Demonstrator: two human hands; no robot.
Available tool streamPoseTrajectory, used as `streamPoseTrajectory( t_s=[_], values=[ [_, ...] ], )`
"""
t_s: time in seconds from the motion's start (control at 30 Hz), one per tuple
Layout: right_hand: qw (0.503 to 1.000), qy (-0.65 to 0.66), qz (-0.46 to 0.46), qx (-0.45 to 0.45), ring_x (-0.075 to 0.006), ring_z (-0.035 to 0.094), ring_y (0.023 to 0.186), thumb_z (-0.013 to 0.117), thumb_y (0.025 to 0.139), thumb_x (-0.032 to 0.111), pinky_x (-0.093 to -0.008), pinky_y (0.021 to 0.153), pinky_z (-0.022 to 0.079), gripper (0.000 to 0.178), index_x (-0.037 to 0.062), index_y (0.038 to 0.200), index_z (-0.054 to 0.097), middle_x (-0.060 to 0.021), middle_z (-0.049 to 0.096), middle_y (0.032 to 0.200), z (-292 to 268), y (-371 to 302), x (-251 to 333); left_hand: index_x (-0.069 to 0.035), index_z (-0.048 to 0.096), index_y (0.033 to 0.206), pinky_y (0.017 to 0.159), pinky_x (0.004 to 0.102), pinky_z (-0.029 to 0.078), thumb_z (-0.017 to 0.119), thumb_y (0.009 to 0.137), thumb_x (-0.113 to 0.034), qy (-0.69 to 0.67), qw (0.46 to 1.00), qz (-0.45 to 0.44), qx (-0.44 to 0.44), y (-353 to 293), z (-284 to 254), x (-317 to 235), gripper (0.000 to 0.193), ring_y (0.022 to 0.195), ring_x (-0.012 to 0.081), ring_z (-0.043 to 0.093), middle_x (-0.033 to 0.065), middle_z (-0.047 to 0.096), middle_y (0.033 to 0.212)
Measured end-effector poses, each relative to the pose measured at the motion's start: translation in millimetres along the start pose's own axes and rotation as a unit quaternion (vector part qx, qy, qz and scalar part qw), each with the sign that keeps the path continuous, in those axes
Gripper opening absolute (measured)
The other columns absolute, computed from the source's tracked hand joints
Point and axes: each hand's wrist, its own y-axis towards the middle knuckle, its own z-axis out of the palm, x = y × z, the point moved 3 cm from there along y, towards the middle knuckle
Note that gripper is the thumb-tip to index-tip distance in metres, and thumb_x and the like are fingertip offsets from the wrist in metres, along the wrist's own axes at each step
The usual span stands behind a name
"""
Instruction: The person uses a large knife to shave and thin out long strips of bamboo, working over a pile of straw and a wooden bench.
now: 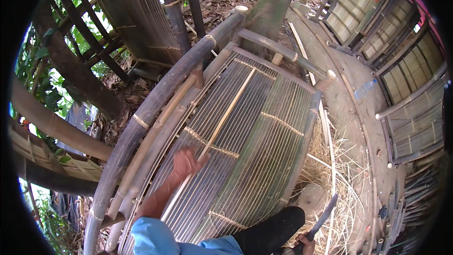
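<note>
A bamboo slat bench (pixel 278 141) lies before me, its thin dark and greenish strips tied in rows with pale lashing. One long pale bamboo strip (pixel 233 101) runs lengthwise on top of the slats. My left hand (pixel 186 161) is closed at the middle of this strip, low over the bench; the fingers are partly hidden. At the lower right my right hand (pixel 307 244) grips the handle of a machete (pixel 325 215), whose dark blade points up and away, beside my dark-clothed knee (pixel 288 219).
Thick bamboo rails (pixel 160 89) edge the bench on the left. A tree trunk (pixel 273 7) stands beyond its far end. Pale shavings (pixel 347 193) litter the ground at right, near a plastic bottle (pixel 365 89). Woven bamboo panels (pixel 406 73) line the right side.
</note>
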Motion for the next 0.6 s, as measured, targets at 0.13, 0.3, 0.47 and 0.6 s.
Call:
streamPoseTrajectory(
  t_s=[0.13,0.3,0.47,0.6],
  values=[
    [1.000,0.000,-0.010,0.014,-0.0136,0.056,0.072,0.071,0.082,-0.002,-0.0262,0.065,0.046,0.025,0.0072,0.101,0.056,-0.0025,0.059,0.084,-22.6,25.8,-16.6,-0.003,0.053,0.119,0.072,0.0555,0.051,0.069,0.083,-0.020,-0.023,0.998,-0.029,0.055,-63.5,-2.9,-40.9,0.043,0.084,0.0471,0.062,0.0247,0.058,0.102],
    [0.993,-0.099,-0.053,0.039,-0.0141,0.056,0.062,0.072,0.084,0.001,-0.0282,0.056,0.047,0.016,0.0037,0.094,0.061,-0.0050,0.061,0.076,-31.5,47.2,-29.0,-0.003,0.055,0.115,0.073,0.0565,0.050,0.066,0.080,-0.010,-0.095,0.987,-0.124,0.026,-83.9,-1.0,-2.3,0.037,0.086,0.0462,0.059,0.0238,0.054,0.103],
    [0.969,-0.215,-0.119,-0.001,-0.0130,0.053,0.051,0.074,0.087,0.008,-0.0282,0.045,0.042,0.014,0.0021,0.092,0.062,-0.0032,0.059,0.067,-10.5,33.6,-14.5,0.002,0.054,0.116,0.080,0.0537,0.047,0.069,0.080,-0.012,-0.045,0.992,-0.080,-0.086,-17.7,-18.1,6.9,0.041,0.094,0.0435,0.055,0.0237,0.053,0.098],
    [0.917,-0.369,-0.153,-0.001,-0.0121,0.054,0.050,0.077,0.086,0.013,-0.0282,0.044,0.041,0.022,0.0002,0.095,0.061,-0.0027,0.058,0.064,13.8,33.7,12.2,0.005,0.051,0.128,0.084,0.0528,0.045,0.068,0.084,-0.018,-0.009,0.979,-0.099,-0.177,64.2,-2.5,41.1,0.052,0.100,0.0444,0.054,0.0270,0.055,0.110]
  ],
)
